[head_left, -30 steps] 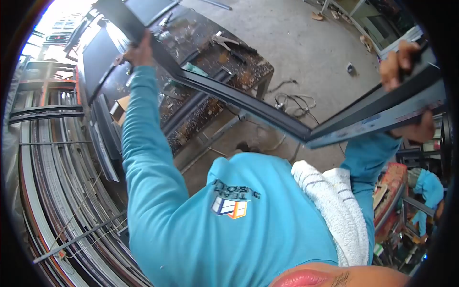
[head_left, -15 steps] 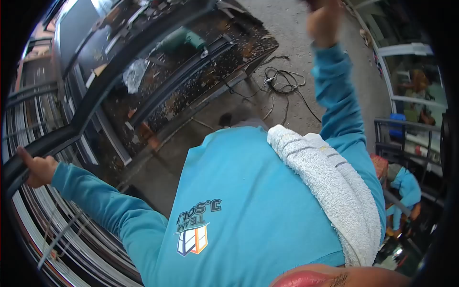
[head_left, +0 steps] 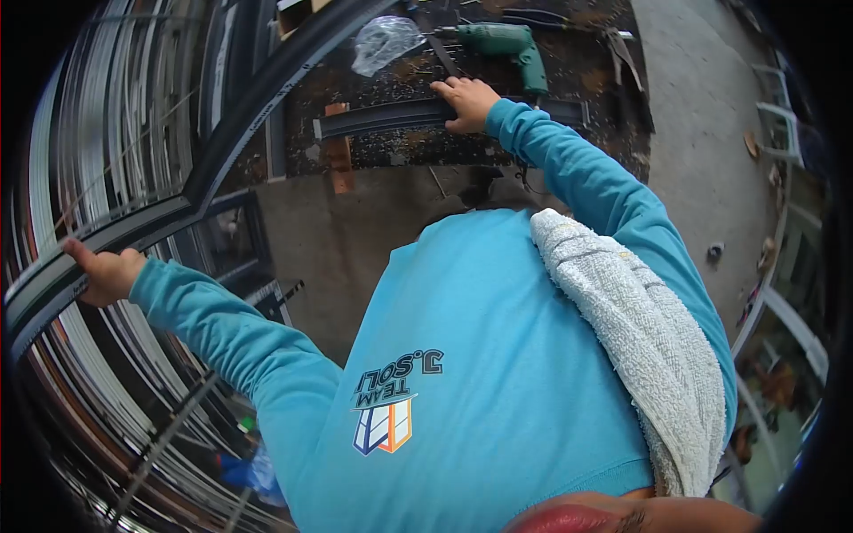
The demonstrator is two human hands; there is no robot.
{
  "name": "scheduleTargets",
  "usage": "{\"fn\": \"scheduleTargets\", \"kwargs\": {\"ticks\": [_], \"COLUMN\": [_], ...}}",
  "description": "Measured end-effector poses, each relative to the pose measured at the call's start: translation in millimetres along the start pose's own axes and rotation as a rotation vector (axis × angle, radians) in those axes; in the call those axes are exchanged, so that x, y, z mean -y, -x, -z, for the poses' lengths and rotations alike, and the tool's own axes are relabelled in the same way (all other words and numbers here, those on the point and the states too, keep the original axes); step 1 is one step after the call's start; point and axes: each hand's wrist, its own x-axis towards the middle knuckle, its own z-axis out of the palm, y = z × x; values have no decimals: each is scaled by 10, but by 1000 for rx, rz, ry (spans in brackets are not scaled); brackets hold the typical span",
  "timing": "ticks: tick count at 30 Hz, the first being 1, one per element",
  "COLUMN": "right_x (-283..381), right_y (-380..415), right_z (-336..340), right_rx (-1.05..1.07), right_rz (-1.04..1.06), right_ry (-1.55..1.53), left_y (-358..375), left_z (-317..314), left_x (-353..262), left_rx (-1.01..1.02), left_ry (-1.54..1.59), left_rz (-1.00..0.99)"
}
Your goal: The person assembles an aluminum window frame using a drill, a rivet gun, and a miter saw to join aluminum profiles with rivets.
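Observation:
My left hand (head_left: 108,274) is wrapped round a dark frame (head_left: 147,222), its thumb along the top. The frame's mitred corner stands to the right of this hand, and one long bar rises from there toward the top of the view. My right hand (head_left: 468,103) lies over a dark grooved profile (head_left: 382,118) on the workbench, fingers stretched out and apart. Just beyond that hand is a green power drill (head_left: 502,40), its handle pointing toward me. A crumpled clear plastic bag (head_left: 386,44) lies left of the drill.
Pliers-like tool (head_left: 626,62) lies on the right of the littered workbench (head_left: 400,155). A reddish-brown strip (head_left: 338,151) sits under the profile's left end. Long stacked profiles (head_left: 98,355) fill the left side. Concrete floor (head_left: 693,178) extends at right, with a white towel (head_left: 622,329) over my shoulder.
My right hand has come down from its raised, blurred position onto the profile on the bench. My view has turned toward the bench; the left hand keeps its hold on the frame.

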Motion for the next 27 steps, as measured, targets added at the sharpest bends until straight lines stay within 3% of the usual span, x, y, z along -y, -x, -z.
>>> {"fn": "scheduleTargets", "kwargs": {"ticks": [2,6,12,14,17,19,20,21,25,26,27], "right_x": [-41,-153,-109,-138,-133,-198,-261,-265,37,48,121], "right_y": [-163,-88,22,-26,-87,-80,-101,-62,113,241,428], "right_z": [-9,-19,376,306,182,-20,-61,-37,914,1178,1490], "right_rx": [224,90,132,142,251,206,166,60,-566,-818,-1093], "right_rz": [2,72,114,100,-16,17,19,53,-223,-188,-215], "right_ry": [-108,-239,-337,-336,-310,-220,-171,-198,-850,-978,-807], "left_y": [-3,2,-427,-478,-638,-757,-699,-640,-348,-428,-308], "left_z": [55,138,149,88,107,114,6,-112,-642,-735,-963], "left_x": [-23,-87,-83,-76,148,448,506,569,530,788,762], "left_rx": [50,1,-115,-271,-163,-86,-79,-72,97,194,207], "left_ry": [-26,-27,-10,-33,-33,23,35,46,-11,-61,-76], "left_rz": [-73,-96,-203,-123,-105,-154,-88,-22,130,47,62]}}
